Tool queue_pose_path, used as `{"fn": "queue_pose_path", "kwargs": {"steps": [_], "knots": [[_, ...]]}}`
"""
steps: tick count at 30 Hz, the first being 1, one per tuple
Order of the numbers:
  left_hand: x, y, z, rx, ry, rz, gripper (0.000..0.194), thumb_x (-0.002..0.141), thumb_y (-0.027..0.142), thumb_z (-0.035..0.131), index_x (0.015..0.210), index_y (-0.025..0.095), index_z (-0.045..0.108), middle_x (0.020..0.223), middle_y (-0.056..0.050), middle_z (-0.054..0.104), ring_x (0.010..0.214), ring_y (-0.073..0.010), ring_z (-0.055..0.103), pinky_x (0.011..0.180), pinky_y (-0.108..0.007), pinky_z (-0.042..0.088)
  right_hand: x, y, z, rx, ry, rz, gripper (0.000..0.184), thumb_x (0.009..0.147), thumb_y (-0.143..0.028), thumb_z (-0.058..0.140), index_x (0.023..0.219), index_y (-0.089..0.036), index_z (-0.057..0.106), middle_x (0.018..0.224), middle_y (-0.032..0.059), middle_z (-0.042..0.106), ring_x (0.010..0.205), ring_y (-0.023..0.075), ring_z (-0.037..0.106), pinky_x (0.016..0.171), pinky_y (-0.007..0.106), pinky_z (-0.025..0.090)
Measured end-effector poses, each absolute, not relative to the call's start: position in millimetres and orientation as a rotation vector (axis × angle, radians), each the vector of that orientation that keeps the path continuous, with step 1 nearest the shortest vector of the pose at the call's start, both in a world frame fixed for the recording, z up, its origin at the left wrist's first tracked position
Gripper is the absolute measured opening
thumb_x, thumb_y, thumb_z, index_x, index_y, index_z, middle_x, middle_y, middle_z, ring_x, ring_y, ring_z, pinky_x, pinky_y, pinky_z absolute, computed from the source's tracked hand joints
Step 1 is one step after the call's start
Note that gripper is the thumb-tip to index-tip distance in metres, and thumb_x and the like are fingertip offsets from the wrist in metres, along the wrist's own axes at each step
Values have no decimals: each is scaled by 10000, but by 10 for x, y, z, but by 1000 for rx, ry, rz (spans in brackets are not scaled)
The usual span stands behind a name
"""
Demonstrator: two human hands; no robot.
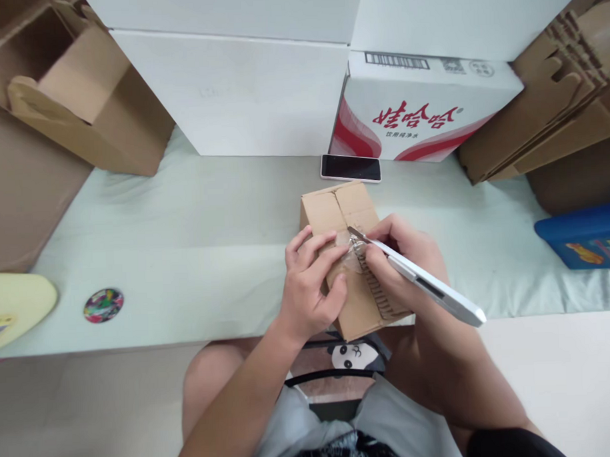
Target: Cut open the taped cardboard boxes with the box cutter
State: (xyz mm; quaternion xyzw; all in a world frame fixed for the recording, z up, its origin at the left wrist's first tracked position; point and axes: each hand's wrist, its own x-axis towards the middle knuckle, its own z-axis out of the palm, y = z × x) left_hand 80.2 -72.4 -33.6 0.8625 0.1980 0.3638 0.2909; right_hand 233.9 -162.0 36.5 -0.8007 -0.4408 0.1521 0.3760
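Observation:
A small brown cardboard box (358,306) lies at the front edge of the cloth-covered surface, its seam running lengthwise along the top. Clear tape (355,259), crumpled in places, crosses that seam. My left hand (314,285) rests on the left part of the box with fingers spread, pressing on its top near the tape. In my right hand (404,265) is a white utility knife (427,284), gripped between thumb and fingers. Its blade (356,233) points left and touches or nearly touches the seam beside the tape. Part of the box's right side is hidden behind my right hand.
Just behind the box lies a phone (351,167), in front of a white-and-red carton (421,111) and large white boxes (240,91). Cardboard boxes stand left (115,108) and folded ones right (536,114). A blue package (585,235), a round colourful disc (103,305) and a yellow object (20,305) lie around.

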Motion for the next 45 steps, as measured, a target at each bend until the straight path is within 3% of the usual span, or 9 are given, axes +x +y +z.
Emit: {"fn": "queue_pose_path", "kwargs": {"steps": [10, 24, 45], "knots": [[816, -732, -352, 2260, 498, 1043, 326, 933, 210, 565, 1240, 216, 674, 1353, -110, 675, 1358, -274, 559, 1265, -539, 391, 2343, -1606, 366, -2033, -1134, 399, 44, 777, -252, 575, 767, -230, 537, 590, -49, 596, 515, 108, 499, 539, 249, 365], [819, -736, -372, 2239, 543, 1001, 346, 918, 254, 565, 1241, 244, 691, 1354, -104, 677, 1363, -309, 541, 1256, -590, 374, 2334, -1608, 418, -2054, -1211, 423, 48, 752, -257, 507, 726, -231, 475, 576, -38, 549, 517, 105, 449, 539, 260, 347], [825, -734, -379, 2238, 536, 1032, 333, 924, 244, 553, 1229, 240, 686, 1345, -108, 672, 1350, -294, 548, 1254, -570, 379, 2338, -1612, 423, -2081, -1183, 419, 50, 743, -272, 510, 732, -228, 490, 578, -30, 565, 520, 113, 462, 532, 260, 345]]}}
